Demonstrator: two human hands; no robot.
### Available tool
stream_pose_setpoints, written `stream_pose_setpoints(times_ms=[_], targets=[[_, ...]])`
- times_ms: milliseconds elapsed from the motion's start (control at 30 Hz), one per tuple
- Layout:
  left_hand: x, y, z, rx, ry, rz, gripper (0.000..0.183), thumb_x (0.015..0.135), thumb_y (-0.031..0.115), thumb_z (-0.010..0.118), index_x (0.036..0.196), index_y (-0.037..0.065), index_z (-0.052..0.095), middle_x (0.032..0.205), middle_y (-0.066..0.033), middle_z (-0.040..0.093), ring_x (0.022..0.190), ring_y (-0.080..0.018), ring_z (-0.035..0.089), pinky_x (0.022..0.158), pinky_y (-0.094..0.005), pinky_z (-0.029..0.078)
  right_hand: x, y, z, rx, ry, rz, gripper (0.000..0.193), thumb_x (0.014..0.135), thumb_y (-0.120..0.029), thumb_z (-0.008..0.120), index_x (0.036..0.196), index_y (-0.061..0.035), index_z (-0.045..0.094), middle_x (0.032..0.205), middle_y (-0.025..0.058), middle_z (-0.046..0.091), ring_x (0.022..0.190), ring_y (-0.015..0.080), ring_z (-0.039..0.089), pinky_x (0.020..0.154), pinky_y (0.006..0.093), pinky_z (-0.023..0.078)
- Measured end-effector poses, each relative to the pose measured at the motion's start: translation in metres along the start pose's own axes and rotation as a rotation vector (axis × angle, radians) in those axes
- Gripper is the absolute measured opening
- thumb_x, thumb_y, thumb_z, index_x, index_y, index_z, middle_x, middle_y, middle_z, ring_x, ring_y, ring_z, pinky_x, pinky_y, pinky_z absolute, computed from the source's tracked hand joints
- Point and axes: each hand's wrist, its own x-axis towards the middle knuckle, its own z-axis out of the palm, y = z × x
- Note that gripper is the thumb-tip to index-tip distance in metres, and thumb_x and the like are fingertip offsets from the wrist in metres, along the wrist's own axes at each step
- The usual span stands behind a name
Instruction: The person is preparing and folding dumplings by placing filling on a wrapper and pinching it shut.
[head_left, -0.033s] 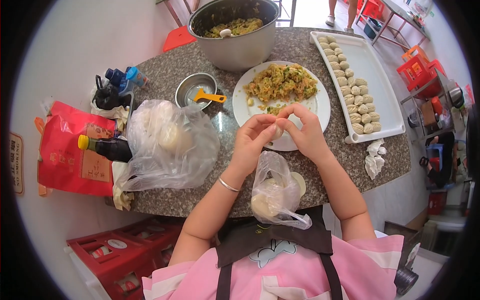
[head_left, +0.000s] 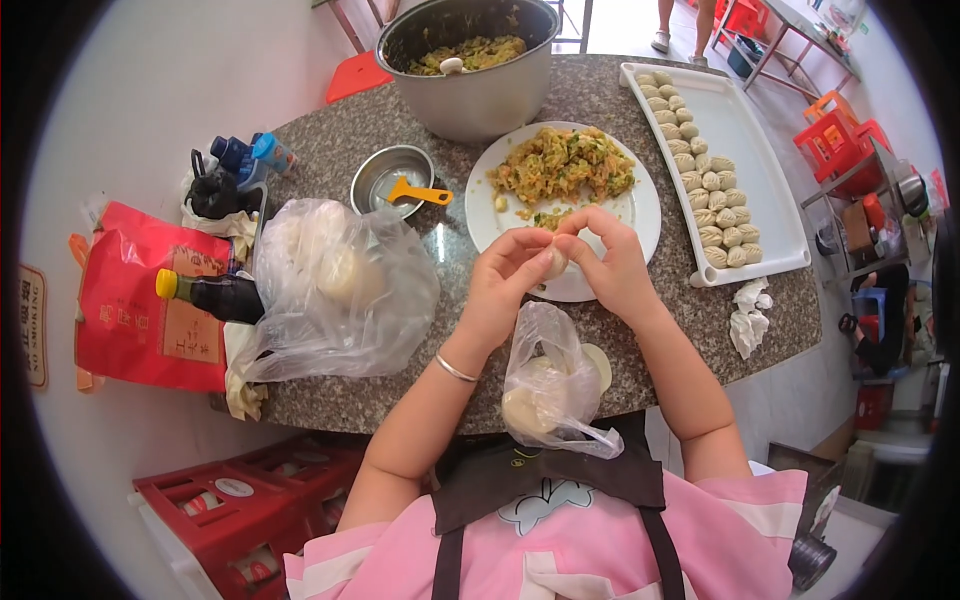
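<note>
Over the near rim of a white plate, my left hand and my right hand meet, both closed at the fingertips. Between them they pinch a small white dumpling, mostly covered by the fingers. Chopped vegetable filling is heaped on the far part of the plate, with a smaller bit by my fingers. Below my wrists lies a clear plastic bag with round dough wrappers inside. One pale wrapper pokes out beside it.
A white tray at the right bears rows of pleated dumplings, with crumpled tissue near it. A big metal pot of filling stands behind. Leftward are a steel bowl with an orange-handled scraper, a dough bag and a dark bottle.
</note>
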Motion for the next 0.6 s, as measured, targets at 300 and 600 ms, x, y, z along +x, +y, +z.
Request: stream_pose_setpoints(times_ms=[300, 600], targets=[[0.003, 0.008, -0.01, -0.286, -0.15, -0.28, 0.042, 0.097, 0.028, 0.049, 0.125, -0.002, 0.048, 0.11, -0.0136, 0.062, 0.095, -0.0198, 0.065, 0.077, -0.0234, 0.055, 0.004, 0.003, -0.013, 0.397, -0.083, 0.163, 0.013, 0.085, -0.004, 0.062, 0.096, 0.0012, 0.065, 0.09, 0.0042, 0.066, 0.085, 0.012, 0.059, 0.08, 0.026, 0.045], [0.002, 0.014, 0.001, -0.236, -0.087, -0.273, 0.043, 0.097, 0.031, 0.05, 0.129, 0.002, 0.047, 0.107, -0.0086, 0.062, 0.09, -0.0141, 0.064, 0.072, -0.0219, 0.054, 0.006, -0.02, -0.023, 0.041, -0.106, 0.004, 0.036, 0.074, -0.015, 0.075, 0.106, -0.0022, 0.064, 0.099, 0.009, 0.064, 0.095, 0.0191, 0.058, 0.085, 0.0321, 0.044]])
